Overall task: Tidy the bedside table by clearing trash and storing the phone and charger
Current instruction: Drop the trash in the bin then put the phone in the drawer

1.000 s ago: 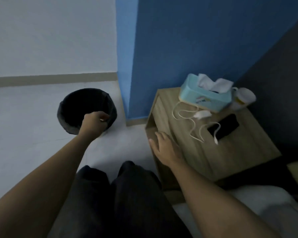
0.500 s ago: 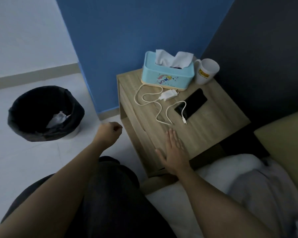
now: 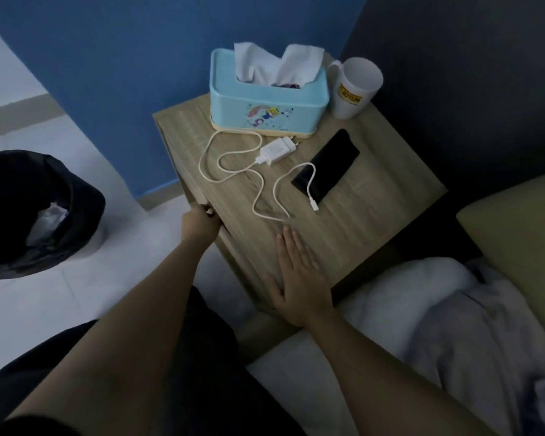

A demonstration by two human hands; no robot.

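The right hand (image 3: 299, 278) lies open and flat on the near corner of the wooden bedside desk (image 3: 375, 221). The left hand (image 3: 199, 223) is curled around the desk's left front edge. The black slab phone (image 3: 328, 166) lies right of centre, the white charger brick (image 3: 277, 149) with looping cable just left of it. A black-lined trash bin (image 3: 29, 212) holding crumpled white paper stands on the floor, far left.

A light-blue tissue box (image 3: 268, 103) with white tissues protruding stands against the blue wall (image 3: 123, 58). A white mug (image 3: 354, 88) stands just beside the box.
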